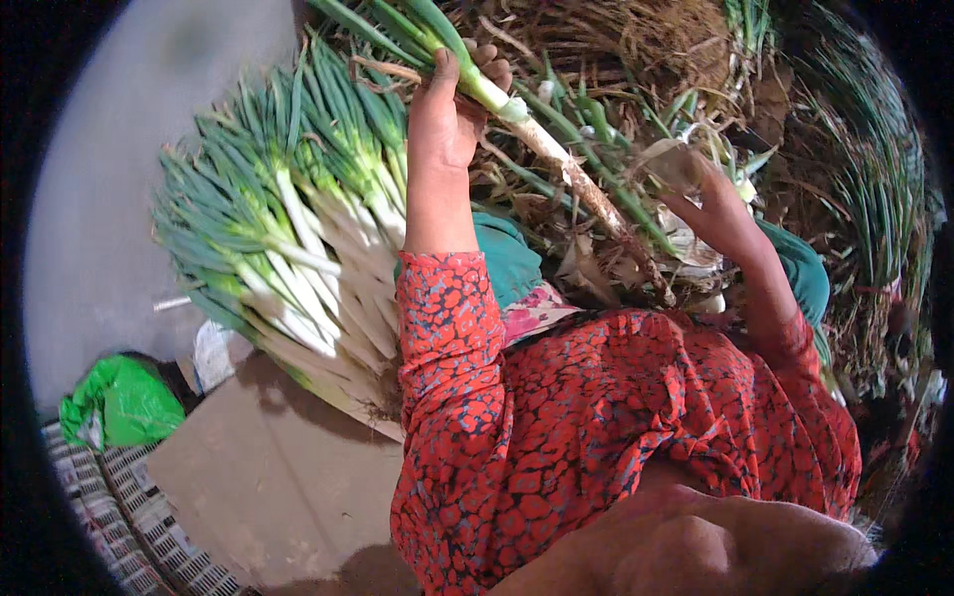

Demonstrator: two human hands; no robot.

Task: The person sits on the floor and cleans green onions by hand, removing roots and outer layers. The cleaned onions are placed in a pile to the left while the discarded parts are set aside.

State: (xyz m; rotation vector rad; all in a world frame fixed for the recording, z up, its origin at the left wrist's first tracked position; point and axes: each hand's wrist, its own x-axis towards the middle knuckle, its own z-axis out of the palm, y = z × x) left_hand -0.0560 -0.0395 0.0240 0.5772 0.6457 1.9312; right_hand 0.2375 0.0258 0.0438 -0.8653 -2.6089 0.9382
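My left hand (450,123) grips a long Welsh onion (548,141) around its green upper stalk. Its lower shaft is brown and soil-stained, slanting down to the right with the root end above my lap. Apart from that shaft, my right hand (689,179) is motion-blurred over a heap of leaf trimmings (596,257). Pale, dry-looking leaves lie at its fingers, but whether it holds any is unclear. Left of my left forearm lies a big pile of Welsh onions (298,261), with white shafts, green tops and rootlets at the lower ends.
Tangled brown dry stalks (633,45) fill the far side. More long green onions (868,179) lie along the right. At lower left are a cardboard sheet (283,477), a green plastic bag (127,402) and a slatted plastic crate (141,514). Grey floor (112,223) stretches left.
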